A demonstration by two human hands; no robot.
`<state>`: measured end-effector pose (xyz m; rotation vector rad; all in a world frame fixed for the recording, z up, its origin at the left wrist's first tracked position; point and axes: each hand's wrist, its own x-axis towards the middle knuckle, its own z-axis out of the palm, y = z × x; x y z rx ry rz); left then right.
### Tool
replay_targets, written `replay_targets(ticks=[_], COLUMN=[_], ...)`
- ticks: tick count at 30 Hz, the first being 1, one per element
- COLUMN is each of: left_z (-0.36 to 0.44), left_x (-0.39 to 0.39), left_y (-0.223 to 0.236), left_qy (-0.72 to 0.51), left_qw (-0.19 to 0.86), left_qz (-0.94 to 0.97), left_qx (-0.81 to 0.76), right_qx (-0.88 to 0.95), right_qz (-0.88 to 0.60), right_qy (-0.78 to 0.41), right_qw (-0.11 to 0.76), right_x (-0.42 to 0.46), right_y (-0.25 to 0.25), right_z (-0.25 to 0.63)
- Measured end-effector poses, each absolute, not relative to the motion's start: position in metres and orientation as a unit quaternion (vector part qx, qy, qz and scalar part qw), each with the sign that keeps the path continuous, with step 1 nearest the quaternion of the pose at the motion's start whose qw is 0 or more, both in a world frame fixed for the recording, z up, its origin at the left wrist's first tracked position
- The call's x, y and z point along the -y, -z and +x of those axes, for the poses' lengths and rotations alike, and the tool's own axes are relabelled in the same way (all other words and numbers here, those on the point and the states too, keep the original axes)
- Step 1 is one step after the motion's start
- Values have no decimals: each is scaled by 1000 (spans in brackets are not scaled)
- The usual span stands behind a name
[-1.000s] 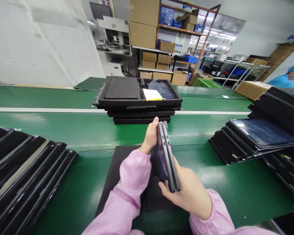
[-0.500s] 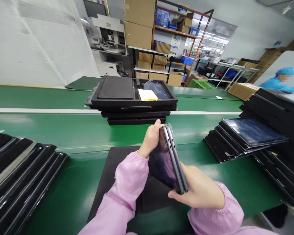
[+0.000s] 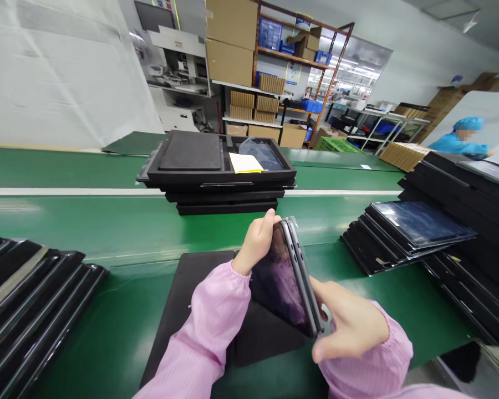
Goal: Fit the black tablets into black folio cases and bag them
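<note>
Two dark tablets [image 3: 285,282] stand tilted face to back, their grey edges with port cut-outs side by side. My left hand [image 3: 258,235] is closed on their upper left part, thumb on top. At the lower right, my right hand [image 3: 349,324] has its thumb apart from the tablets; its fingers reach behind them, the tips hidden. Below the tablets lie black foam sheets [image 3: 205,263] on the green work surface [image 3: 120,321].
A stack of black foam trays [image 3: 228,209] with a yellow-edged paper [image 3: 245,163] stands ahead. Wrapped black slabs [image 3: 37,310] lean at left. At right are stacked tablets [image 3: 424,221] and black trays [image 3: 441,177]. A person in blue [image 3: 457,144] is far right.
My right thumb has come away from the tablets' lower edge and the hand has opened. The tablets have shifted slightly right and down, still in my left hand.
</note>
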<state>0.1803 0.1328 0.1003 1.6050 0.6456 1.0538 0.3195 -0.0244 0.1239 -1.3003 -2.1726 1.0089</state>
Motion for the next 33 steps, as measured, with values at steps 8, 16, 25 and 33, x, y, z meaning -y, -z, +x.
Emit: replay_targets(ticks=[8, 16, 25, 33], left_z=[179, 179, 178, 177], left_x=[-120, -117, -112, -113], left_y=[-105, -107, -108, -109], left_qy=[-402, -391, -392, -386], left_qw=[519, 501, 477, 487], left_qz=[712, 729, 744, 742], left_qx=[-247, -255, -257, -254], right_qx=[730, 708, 700, 703], right_qz=[-480, -522, -552, -547], right_qy=[-401, -396, -377, -377], right_qw=[275, 265, 249, 255], right_x=[27, 30, 35, 35], right_y=[-125, -131, -133, -133], right_z=[318, 311, 308, 305])
